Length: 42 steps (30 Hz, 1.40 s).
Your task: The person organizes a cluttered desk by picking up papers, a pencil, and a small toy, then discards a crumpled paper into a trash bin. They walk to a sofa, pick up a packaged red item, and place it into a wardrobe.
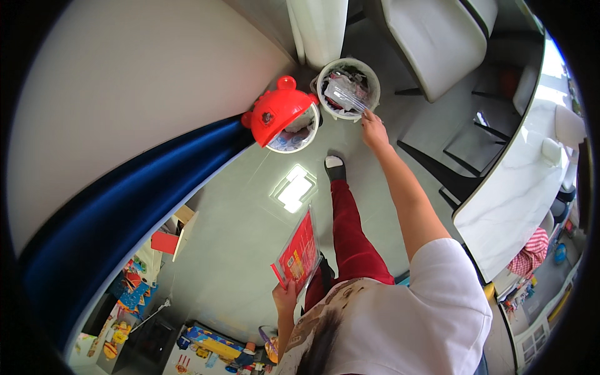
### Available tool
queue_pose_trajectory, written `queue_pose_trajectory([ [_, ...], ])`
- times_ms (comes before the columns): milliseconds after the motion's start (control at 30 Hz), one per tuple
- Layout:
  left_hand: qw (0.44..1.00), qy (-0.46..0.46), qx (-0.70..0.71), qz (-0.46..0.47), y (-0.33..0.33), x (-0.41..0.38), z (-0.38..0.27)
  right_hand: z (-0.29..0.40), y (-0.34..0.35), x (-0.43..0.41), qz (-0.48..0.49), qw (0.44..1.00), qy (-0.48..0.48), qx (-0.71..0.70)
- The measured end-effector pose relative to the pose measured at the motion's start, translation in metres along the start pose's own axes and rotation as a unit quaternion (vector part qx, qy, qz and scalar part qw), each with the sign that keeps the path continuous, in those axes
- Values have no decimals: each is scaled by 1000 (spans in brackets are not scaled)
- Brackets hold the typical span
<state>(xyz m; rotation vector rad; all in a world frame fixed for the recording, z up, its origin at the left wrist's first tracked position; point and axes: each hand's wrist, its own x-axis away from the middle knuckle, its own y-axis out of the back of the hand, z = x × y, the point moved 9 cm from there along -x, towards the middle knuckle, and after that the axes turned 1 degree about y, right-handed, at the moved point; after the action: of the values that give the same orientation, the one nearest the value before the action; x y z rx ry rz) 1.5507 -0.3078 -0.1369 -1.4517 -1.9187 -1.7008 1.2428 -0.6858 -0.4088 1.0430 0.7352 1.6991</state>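
My right hand (373, 130) reaches out to the near rim of a round white waste bin (374, 79). Between its fingers is one end of a piece of clear plastic packaging (348, 97), which extends over the bin's opening. Crumpled wrappers and plastic (358, 80) fill much of the bin. Down by my body, my left hand (285, 298) grips the lower corner of a flat red package in a clear plastic sleeve (299, 251). Yellow and white print covers its front.
Left of the bin stands a second bin with a red animal-shaped lid (282, 112), its side open over rubbish. A pale chair (438, 42) and a white marble-look table (511, 211) are to the right. A glossy blue panel (140, 201) runs along the left. My slippered foot (334, 168) is on the grey floor (234, 234).
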Motion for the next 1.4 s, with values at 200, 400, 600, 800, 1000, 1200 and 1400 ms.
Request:
queue_pose_trajectory([
  [200, 999, -29, 35, -16, -3, 5, 2, -13, 67, 17, -64, 992, -7, -109],
  [400, 993, -62, 83, -63, 5, 12, -3, -25, 126, 45, -98, 862, -128, -480],
  [600, 975, -67, 187, -100, 29, 0, -2, 31, 193, 83, -24, 714, -91, -694],
  [800, 933, -112, 300, -164, 98, -36, -5, 120, 261, 143, 164, 696, 80, -695],
  [1000, 939, -91, 321, 78, 106, -47, -48, 217, 247, 202, 281, 795, 179, -507],
  [1200, 872, -163, 388, 248, 24, -1, -52, 253, 159, 230, 273, 805, 203, -487],
  [1400, 877, 30, 461, 133, -7, -15, 26, 156, 73, 183, 151, 791, -76, -588],
])
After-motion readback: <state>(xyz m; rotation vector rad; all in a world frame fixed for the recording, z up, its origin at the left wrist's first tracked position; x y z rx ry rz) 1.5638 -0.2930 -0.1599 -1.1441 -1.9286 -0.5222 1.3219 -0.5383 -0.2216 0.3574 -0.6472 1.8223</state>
